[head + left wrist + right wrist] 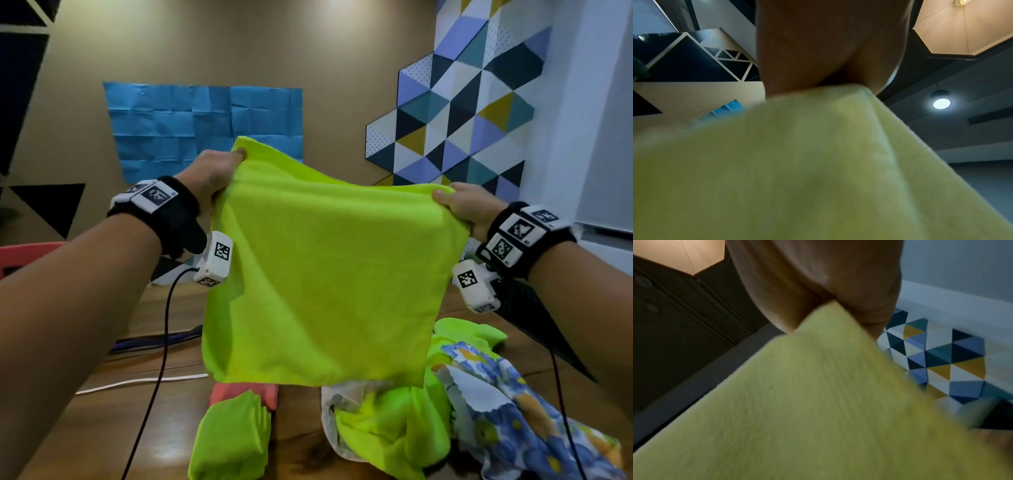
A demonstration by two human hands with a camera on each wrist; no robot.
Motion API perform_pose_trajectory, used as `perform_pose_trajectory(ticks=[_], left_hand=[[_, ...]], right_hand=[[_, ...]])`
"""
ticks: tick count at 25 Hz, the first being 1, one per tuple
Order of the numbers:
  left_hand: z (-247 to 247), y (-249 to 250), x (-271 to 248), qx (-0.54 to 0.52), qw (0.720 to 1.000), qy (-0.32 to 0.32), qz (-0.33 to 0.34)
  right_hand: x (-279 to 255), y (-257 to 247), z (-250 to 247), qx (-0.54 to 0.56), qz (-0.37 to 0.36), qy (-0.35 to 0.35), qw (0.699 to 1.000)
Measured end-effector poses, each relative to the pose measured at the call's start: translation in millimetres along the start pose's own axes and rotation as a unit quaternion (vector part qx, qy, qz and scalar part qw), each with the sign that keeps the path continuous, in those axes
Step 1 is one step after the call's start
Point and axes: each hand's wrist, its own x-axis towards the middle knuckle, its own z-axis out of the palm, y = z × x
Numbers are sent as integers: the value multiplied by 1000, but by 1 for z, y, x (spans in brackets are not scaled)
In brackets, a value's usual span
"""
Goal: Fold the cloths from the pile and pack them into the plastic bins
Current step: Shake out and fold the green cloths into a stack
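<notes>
Wooden table (178, 308) under cloths, blue paper (205, 123) behind

Left arm: my forearm (75, 284) runs from the lower left of the frame up toward the centre.
Left wrist: black band with white marker blocks (154, 202).
Left hand: my left hand (209, 178) sits left of centre, knuckles toward me, fingers pinched shut on what it holds.
Right arm: my forearm (592, 294) comes in from the right edge.
Right wrist: black band with marker blocks (520, 236).
Right hand: my right hand (469, 205), right of centre and lower than the left, thumb on top, pinching.
</notes>
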Motion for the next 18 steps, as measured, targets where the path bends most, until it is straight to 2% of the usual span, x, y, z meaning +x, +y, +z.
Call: perform_pose_trajectory(ticks=[2,3,5,6,8,10,12,13,16,17,18], left_hand=[[0,17,-7,-47,999,-19,-10],[-2,26,-16,-82,994,-62,-24],[-13,25,-36,-112,976,-175,-68],[-17,5,-47,-70,973,-199,-91],[-19,-49,-65,51,957,-234,-163],[-14,-93,-70,81,935,-251,-238],[-14,-107,-61,78,913,-277,-290],[-16,-108,-60,70,902,-293,-308],[-26,-133,-59,115,875,-341,-325],[-26,-142,-65,117,870,-345,-332],[-26,-151,-66,107,878,-328,-332]], right_hand=[[-6,-17,-3,73,-13,-18,997],[-11,-26,-5,136,-11,-53,989],[-32,-24,-9,212,12,-189,959],[-40,-5,-7,198,45,-255,945],[-60,39,8,101,140,-340,924],[-65,63,22,47,177,-343,921],[-60,63,23,74,176,-293,937],[-54,66,20,96,175,-295,935],[-48,94,24,96,191,-323,922],[-47,107,27,86,201,-306,927],[-48,113,30,82,203,-274,937]])
